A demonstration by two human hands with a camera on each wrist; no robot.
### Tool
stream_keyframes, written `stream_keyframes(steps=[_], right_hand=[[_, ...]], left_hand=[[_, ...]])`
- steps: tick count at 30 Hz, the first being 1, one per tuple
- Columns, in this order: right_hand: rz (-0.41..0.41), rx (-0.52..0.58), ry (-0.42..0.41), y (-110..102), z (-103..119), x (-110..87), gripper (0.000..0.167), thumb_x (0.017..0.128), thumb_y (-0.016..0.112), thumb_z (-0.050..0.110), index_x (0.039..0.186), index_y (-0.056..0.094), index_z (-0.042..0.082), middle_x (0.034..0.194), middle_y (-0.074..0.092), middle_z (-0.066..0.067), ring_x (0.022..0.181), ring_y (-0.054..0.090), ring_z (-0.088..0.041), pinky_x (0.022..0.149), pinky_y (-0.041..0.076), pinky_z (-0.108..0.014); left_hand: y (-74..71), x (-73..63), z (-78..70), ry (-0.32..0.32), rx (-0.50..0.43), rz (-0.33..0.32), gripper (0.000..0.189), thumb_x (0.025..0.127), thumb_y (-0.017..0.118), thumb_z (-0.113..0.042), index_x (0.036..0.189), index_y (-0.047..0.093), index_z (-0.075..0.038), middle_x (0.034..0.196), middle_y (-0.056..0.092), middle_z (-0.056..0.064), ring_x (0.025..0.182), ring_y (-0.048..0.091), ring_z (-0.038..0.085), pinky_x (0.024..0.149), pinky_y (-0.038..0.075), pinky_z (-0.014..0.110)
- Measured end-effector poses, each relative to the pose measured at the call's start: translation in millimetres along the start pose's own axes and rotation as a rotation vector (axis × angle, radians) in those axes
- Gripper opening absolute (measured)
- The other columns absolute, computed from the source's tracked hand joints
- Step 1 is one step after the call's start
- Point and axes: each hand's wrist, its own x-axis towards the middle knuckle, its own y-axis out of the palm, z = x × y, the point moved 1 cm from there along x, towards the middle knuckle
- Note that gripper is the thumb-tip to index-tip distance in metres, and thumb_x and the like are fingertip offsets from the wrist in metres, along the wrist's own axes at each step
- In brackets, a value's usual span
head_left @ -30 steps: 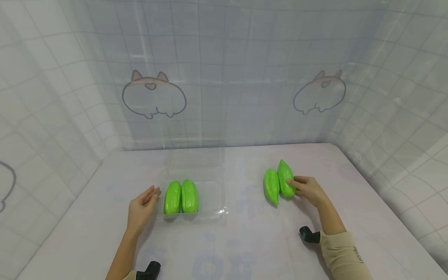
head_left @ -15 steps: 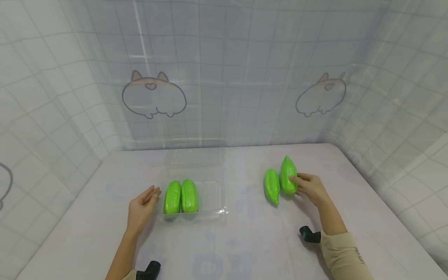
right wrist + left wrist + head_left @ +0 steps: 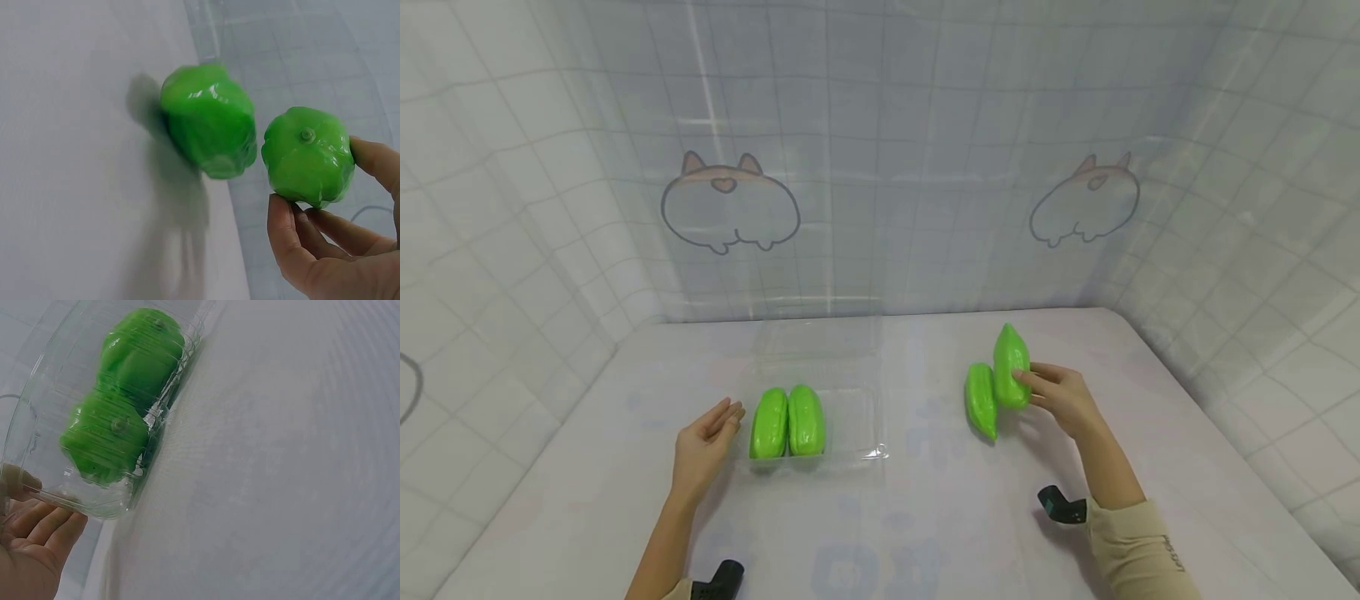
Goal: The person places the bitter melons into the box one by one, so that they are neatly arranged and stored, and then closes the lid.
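My right hand point(image 3: 1063, 400) pinches a glossy green toy vegetable point(image 3: 1011, 367) between thumb and fingers, raised over the table. It has lobed sides, a pointed far tip and a small stem nub, seen in the right wrist view. Just left of it another green toy vegetable point(image 3: 981, 402) lies on the table. Two matching ones point(image 3: 770, 423) fill the left part of a clear plastic box point(image 3: 853, 421), side by side. At the box's left rim is my left hand point(image 3: 700, 450), its thumb and fingers point(image 3: 65, 534) on either side of the rim.
The box's clear lid point(image 3: 816, 337) stands folded back behind it. A pale cloth covers the table point(image 3: 880, 533). Grid-patterned curtains point(image 3: 917, 167) enclose the back and both sides. Black devices point(image 3: 1062, 505) sit at both wrists.
My right hand has lifted its green toy vegetable up off the table and a little toward the back. My left hand and the box have stayed put.
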Motion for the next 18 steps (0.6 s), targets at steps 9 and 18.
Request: stream_keyframes(steps=[9, 18], right_hand=[[0.003, 0.026, -0.024, 11, 15, -5.1, 0.073, 0.092, 0.062, 0.031, 0.141, 0.029, -0.011, 0.143, 0.034, -0.027, 0.126, 0.043, -0.036, 0.093, 0.05, -0.025], [0.019, 0.071, -0.048, 25, 21, -4.4, 0.069, 0.091, 0.063, 0.028, 0.139, 0.033, -0.012, 0.14, 0.038, -0.026, 0.122, 0.045, -0.035, 0.092, 0.05, -0.026]], left_hand=[[-0.2, -1.1, 2.7, 0.005, 0.008, -0.005, 0.045, 0.097, 0.049, -0.012, 0.135, 0.041, 0.012, 0.128, 0.054, 0.023, 0.1, 0.054, -0.007, 0.08, 0.044, 0.003], [-0.3, -0.5, 1.4, 0.014, 0.022, -0.009, 0.045, 0.097, 0.048, -0.011, 0.134, 0.041, 0.012, 0.127, 0.054, 0.023, 0.103, 0.056, -0.001, 0.08, 0.044, 0.002]])
